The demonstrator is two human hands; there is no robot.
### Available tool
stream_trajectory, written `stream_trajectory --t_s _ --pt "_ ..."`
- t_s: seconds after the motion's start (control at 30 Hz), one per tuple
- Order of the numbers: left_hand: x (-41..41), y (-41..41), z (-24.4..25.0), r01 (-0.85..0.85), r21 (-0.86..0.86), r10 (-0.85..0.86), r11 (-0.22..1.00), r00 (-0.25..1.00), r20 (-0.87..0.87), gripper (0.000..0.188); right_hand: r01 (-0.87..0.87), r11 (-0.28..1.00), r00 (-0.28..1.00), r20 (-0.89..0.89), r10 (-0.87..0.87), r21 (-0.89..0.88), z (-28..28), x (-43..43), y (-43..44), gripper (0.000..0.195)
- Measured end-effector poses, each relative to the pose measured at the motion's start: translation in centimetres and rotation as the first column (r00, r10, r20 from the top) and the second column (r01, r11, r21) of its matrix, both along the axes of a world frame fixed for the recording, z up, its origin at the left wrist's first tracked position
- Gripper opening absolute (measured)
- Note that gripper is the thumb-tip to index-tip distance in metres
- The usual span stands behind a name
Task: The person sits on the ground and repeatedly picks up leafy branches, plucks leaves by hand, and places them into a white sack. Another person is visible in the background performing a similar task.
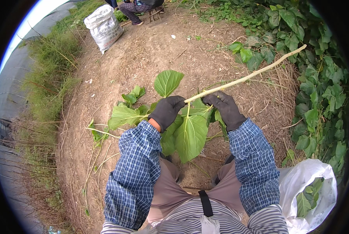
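Note:
My left hand (167, 110), in a black glove, grips a peeled-looking pale leafy branch (250, 75) near its leafy end. The bare length of the branch slants up to the right. My right hand (225, 108), gloved too, is closed just below the branch at a yellowish leaf stalk. Green leaves (218, 119) show under its fingers, and what exactly it pinches is partly hidden. Broad, veined green leaves (192, 137) hang from the branch between my hands. Another large leaf (168, 82) stands up beyond my left hand.
An open white plastic bag (285, 187) with leaves (306, 199) inside stands at my right. Stripped stems (101, 131) lie on the ground at left. Dense vines (309, 117) border the right. A white woven sack (105, 29) stands ahead, near a seated person (136, 8).

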State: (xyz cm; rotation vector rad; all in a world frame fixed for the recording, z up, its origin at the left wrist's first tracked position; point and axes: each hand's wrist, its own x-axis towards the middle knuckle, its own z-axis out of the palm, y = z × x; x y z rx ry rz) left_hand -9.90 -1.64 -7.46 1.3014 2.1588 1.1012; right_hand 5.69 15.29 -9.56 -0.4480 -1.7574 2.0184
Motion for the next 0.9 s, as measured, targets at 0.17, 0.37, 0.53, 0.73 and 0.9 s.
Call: stream_trajectory --t_s 0.17,0.37,0.53,0.73,0.9 --pt "0.2 0.2 0.3 0.013 -0.055 -0.013 0.998 1.000 -0.004 0.022 -0.077 0.983 0.988 0.121 0.098 -0.164 0.2 -0.1 -1.0 0.024" --pt "0.7 1.1 -0.6 0.011 0.007 -0.011 1.000 0.999 -0.054 0.021 -0.018 1.000 0.973 0.231 0.012 0.022 -0.3 -1.3 -3.5 0.027" --pt "1.2 1.4 -0.4 0.020 -0.050 -0.023 0.999 0.999 -0.049 0.020 0.019 0.965 0.949 0.298 -0.100 0.263 -1.2 -1.6 -4.1 0.031" --pt "1.4 1.6 -0.4 0.041 -0.001 -0.041 0.999 0.993 -0.110 0.021 0.126 0.912 0.941 0.243 -0.234 0.390 -1.1 -1.3 -4.1 0.029" --pt "1.2 1.5 -0.7 0.070 0.026 -0.067 0.997 0.993 -0.094 0.022 0.091 0.903 0.959 0.207 -0.193 0.420 -0.2 -0.8 -3.5 0.026"
